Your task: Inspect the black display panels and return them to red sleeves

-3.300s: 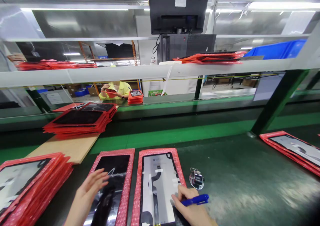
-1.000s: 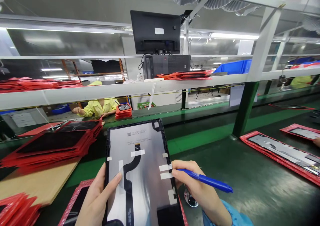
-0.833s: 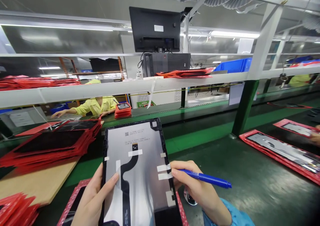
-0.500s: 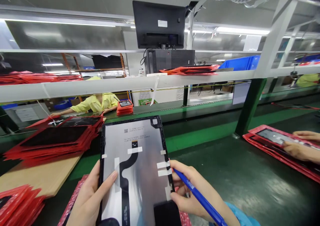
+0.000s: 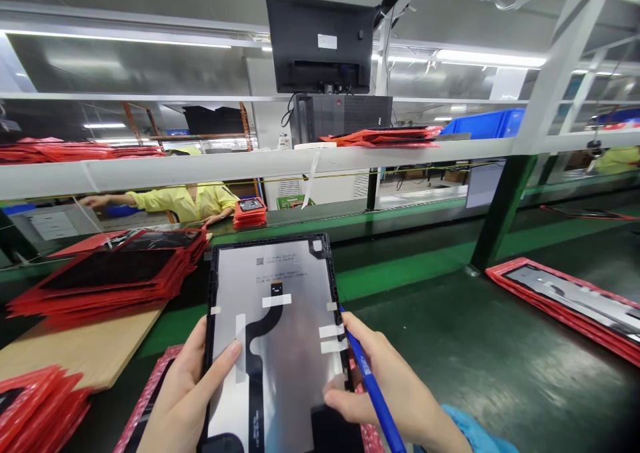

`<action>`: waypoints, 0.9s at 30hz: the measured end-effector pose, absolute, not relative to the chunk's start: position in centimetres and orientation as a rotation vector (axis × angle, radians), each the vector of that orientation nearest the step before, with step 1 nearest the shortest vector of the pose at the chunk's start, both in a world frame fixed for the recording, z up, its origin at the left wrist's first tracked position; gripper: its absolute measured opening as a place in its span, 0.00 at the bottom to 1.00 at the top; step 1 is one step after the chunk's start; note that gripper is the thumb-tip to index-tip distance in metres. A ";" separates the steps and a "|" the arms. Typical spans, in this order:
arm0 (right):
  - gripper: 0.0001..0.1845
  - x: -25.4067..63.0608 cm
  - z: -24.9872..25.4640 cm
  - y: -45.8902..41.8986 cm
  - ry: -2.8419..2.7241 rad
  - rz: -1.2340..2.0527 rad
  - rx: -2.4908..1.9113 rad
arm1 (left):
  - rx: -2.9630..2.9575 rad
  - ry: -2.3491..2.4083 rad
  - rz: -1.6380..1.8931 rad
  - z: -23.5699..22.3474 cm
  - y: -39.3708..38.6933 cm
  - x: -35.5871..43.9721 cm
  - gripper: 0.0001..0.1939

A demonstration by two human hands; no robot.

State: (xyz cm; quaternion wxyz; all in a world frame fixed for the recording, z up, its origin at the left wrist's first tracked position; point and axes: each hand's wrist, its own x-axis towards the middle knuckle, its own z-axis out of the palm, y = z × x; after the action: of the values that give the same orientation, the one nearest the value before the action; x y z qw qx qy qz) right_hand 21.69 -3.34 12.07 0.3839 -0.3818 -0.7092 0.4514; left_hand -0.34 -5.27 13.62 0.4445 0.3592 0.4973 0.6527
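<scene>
A tablet screen [image 5: 295, 333] is held up tilted in front of me, its silvery back facing me. A black flex cable [image 5: 256, 373] runs down it, with white tape strips [image 5: 333, 331] near the right edge. My left hand [image 5: 187, 386] grips the left edge, thumb lying on the back. Around the right edge is my right hand [image 5: 385, 379], its thumb pressed on the lower right of the back. A blue pen [image 5: 373, 386] is also tucked in that hand, pointing up along the edge. Part of a red bubble-wrap sleeve [image 5: 153, 393] shows beneath, mostly hidden.
Screens in red sleeves are stacked on a wooden board [image 5: 120, 346] at left, and more red sleeves [image 5: 43, 406] lie nearer. At right, a sleeved screen stack [image 5: 565, 299] rests on the green bench [image 5: 450, 346]. A person in yellow [image 5: 193, 203] works across the bench.
My right thumb has moved inward onto the screen's back. The pen has turned more upright. Another person's hands have left the right stack. The person across has an arm stretched further left.
</scene>
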 end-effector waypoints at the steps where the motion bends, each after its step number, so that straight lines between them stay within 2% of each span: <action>1: 0.14 21.8 12.2 -3.4 -1.790 1.223 -0.920 | 0.900 1.229 1.612 13.5 -5.1 -0.5 0.39; 5: 0.13 23.0 11.8 -3.1 -1.673 1.258 -0.814 | 0.948 1.224 1.605 13.3 -4.5 -1.2 0.38; 9: 0.18 23.2 11.4 -2.3 -1.621 1.358 -0.738 | 0.893 1.201 1.628 13.8 -4.7 -0.5 0.32; 15: 0.25 22.2 11.1 -1.5 -1.476 1.517 -0.668 | 0.888 1.136 1.637 13.9 -4.7 -0.2 0.33; 19: 0.22 22.6 10.8 -1.1 -1.424 1.487 -0.708 | 0.895 1.122 1.643 13.5 -4.5 -0.6 0.30; 22: 0.19 23.0 11.3 -0.9 -1.399 1.321 -0.751 | 1.081 1.199 1.724 13.1 -4.7 -0.4 0.19; 25: 0.27 22.8 11.8 -1.0 -1.273 1.242 -0.651 | 1.376 1.446 1.914 12.3 -4.6 0.1 0.06; 26: 0.30 22.6 11.8 -1.1 -1.223 1.300 -0.575 | 1.523 1.470 1.932 12.0 -4.4 0.2 0.04; 27: 0.31 22.3 11.6 -1.2 -1.172 1.398 -0.487 | 1.709 1.431 1.893 11.7 -4.1 0.2 0.05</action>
State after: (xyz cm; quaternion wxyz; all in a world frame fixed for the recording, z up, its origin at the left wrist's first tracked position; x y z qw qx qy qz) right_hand 22.33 -1.24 11.63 0.5865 -0.2090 -0.5028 0.5996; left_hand 0.18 -4.06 11.74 0.1082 0.5809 0.4865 0.6436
